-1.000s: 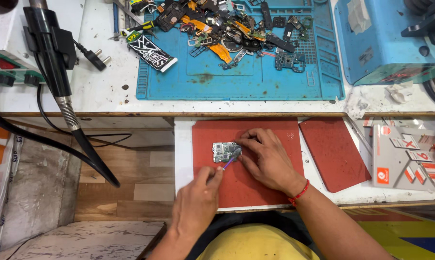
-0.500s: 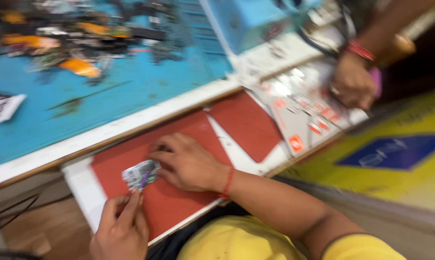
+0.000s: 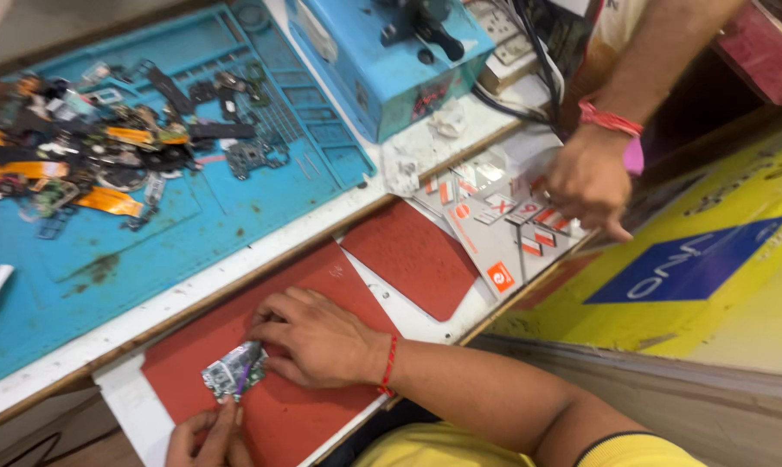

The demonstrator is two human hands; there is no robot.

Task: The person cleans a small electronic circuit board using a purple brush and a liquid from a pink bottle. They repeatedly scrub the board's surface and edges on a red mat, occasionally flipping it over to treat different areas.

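Down near the desk's front edge, my right hand pins the board flat on the mat — left hand pinches a thin tool onto it.

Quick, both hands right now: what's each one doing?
Left hand: closed, pinching a thin tool against the small circuit board.
Right hand: fingers curled, pressing the board down on the red mat.
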